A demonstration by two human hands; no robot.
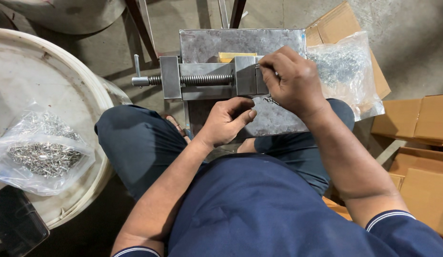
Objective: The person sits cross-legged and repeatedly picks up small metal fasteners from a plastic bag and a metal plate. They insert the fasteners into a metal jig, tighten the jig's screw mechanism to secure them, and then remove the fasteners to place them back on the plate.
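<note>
A small steel vise point(207, 78) with a threaded screw and a handle at its left end sits on a metal plate point(274, 119) over my knees. My right hand point(290, 81) is at the vise's right jaw, fingers pinched on a small metal part that is mostly hidden. My left hand point(226, 121) rests on the plate just below the vise, fingers curled loosely; whether it holds anything I cannot tell. A yellow piece point(236, 56) lies behind the vise.
A clear bag of small metal parts point(40, 154) lies on a white drum lid point(64, 81) at left. Another bag of parts point(347, 69) rests on cardboard at right. Cardboard boxes point(421, 143) stand at far right. A dark phone point(14, 221) lies bottom left.
</note>
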